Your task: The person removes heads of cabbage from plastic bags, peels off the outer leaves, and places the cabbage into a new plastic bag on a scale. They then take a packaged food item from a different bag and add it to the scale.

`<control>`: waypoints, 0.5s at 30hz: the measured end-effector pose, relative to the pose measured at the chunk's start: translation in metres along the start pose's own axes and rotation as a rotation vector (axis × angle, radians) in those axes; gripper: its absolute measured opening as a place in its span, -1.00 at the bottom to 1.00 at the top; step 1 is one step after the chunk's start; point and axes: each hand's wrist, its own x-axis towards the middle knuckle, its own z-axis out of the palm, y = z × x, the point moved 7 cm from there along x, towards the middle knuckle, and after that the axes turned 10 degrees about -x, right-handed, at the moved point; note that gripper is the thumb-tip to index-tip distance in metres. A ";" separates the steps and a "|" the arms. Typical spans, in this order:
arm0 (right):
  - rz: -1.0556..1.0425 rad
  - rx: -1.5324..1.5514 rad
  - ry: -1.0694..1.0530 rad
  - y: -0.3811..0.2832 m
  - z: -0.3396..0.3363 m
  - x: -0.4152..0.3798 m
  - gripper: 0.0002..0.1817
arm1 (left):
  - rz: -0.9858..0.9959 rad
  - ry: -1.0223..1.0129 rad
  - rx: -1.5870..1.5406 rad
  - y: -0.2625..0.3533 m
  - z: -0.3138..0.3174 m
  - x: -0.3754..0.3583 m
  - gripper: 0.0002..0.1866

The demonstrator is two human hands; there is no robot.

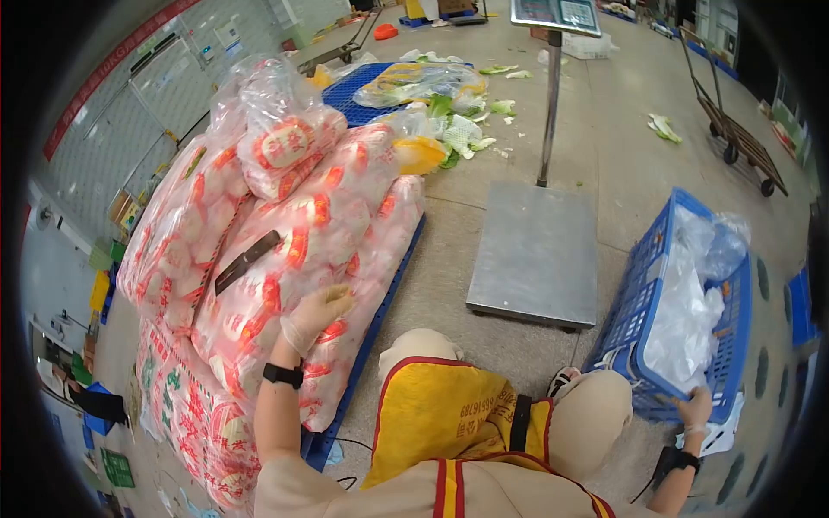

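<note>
My left hand (318,316), in a thin clear glove, rests against the stack of pink-and-white printed plastic sacks (298,220) on the left, its fingers pressed together; whether they hold anything is hidden. A dark flat strip (248,262) lies on the sacks above it. At the lower right, my right hand (693,407) has its fingers curled at the near edge of a blue plastic basket (635,345). Clear plastic bags (686,315) fill part of that basket.
A platform scale (537,250) with a post and display (557,15) stands ahead. Cabbage leaves and plastic lie on a blue pallet (350,91) and the floor beyond. A flat cart (738,142) is at the upper right. The sacks sit on a blue pallet.
</note>
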 end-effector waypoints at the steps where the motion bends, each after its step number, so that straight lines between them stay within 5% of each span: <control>1: 0.020 -0.032 -0.136 -0.010 -0.003 -0.006 -0.53 | 0.019 0.017 -0.002 0.012 -0.006 0.000 -0.45; 3: 0.027 -0.066 -0.257 -0.013 -0.013 -0.001 -0.54 | 0.059 0.070 0.108 0.038 -0.028 0.007 -0.46; 5: -0.149 -0.088 -0.795 -0.012 0.008 0.003 -0.56 | 0.188 0.154 0.175 0.069 -0.054 0.021 -0.47; 6: -0.207 -0.040 -0.823 -0.022 -0.007 0.014 -0.52 | 0.285 0.194 0.121 0.088 -0.069 0.029 -0.47; 11: -0.149 -0.076 -0.231 -0.059 -0.107 0.113 -0.85 | 0.610 0.186 -0.250 0.200 -0.136 0.081 -0.40; 13: -0.196 -0.072 -0.147 -0.109 -0.151 0.134 -0.86 | 0.555 0.590 -0.205 0.209 -0.185 0.118 -0.33; 14: -0.189 -0.003 -0.173 -0.129 -0.161 0.142 -0.84 | 0.573 0.590 -0.204 0.218 -0.194 0.133 -0.33; 15: -0.180 0.069 -0.198 -0.150 -0.171 0.148 -0.82 | 0.376 0.981 0.127 0.223 -0.216 0.137 -0.30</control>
